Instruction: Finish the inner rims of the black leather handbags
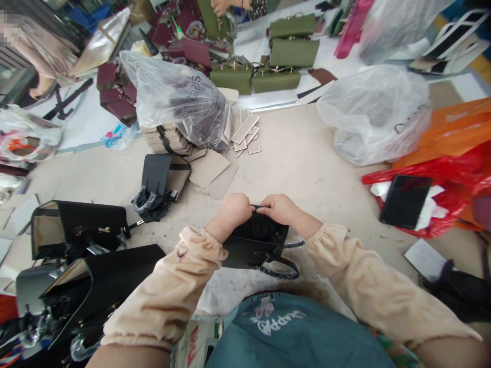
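A black handbag point(249, 250) lies at the table's near edge in front of me, its mouth open and dark lining showing. One of its looped handles, wrapped in clear film, hangs toward my apron. My left hand point(235, 208) pinches the far rim of the bag, fingers closed. Close beside it, my right hand point(281, 207) pinches the same rim between thumb and fingers. The two hands are a short gap apart. Part of the bag's left side is hidden behind my left hand and sleeve.
Several black handbags point(92, 225) crowd the left, with another black bag point(157, 176) farther in. Beyond are cardboard pieces point(245, 130), plastic bags point(378, 112), green handbags point(278, 79) and maroon ones. A phone point(406, 201) rests on a red bag at right. Other people's hands show across the table.
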The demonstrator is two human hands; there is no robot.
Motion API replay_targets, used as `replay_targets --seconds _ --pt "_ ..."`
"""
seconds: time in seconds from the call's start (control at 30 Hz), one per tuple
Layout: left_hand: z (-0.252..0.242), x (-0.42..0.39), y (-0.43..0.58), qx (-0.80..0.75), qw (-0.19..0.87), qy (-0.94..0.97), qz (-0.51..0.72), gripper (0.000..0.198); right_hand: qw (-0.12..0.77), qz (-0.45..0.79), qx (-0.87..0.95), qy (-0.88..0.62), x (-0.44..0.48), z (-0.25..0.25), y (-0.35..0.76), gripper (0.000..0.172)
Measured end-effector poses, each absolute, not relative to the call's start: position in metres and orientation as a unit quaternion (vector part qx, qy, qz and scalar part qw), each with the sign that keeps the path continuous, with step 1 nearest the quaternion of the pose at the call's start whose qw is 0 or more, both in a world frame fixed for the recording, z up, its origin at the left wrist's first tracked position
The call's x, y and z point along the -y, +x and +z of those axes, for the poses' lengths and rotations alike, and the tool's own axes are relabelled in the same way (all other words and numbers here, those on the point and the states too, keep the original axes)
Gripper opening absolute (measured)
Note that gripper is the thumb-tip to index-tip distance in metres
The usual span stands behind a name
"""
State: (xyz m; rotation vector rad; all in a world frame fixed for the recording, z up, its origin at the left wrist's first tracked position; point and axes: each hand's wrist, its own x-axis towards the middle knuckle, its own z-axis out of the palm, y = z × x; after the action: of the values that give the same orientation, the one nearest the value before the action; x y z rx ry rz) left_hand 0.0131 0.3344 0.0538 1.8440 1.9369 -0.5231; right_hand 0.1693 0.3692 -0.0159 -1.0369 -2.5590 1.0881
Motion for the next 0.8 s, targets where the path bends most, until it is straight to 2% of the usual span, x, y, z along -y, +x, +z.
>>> replay_targets --seconds 0.33,0.8 --pt "0.069 -0.337 -0.011 -0.670 0.280 0.660 -0.190 0.033 0.098 0.344 0.864 -0.354 -0.367 -0.018 0.170 0.027" --pt "0.053 -0.342 -0.017 -0.685 0.216 0.664 -0.208 0.038 0.112 0.352 0.864 -0.343 -0.370 -0.022 0.170 0.029"
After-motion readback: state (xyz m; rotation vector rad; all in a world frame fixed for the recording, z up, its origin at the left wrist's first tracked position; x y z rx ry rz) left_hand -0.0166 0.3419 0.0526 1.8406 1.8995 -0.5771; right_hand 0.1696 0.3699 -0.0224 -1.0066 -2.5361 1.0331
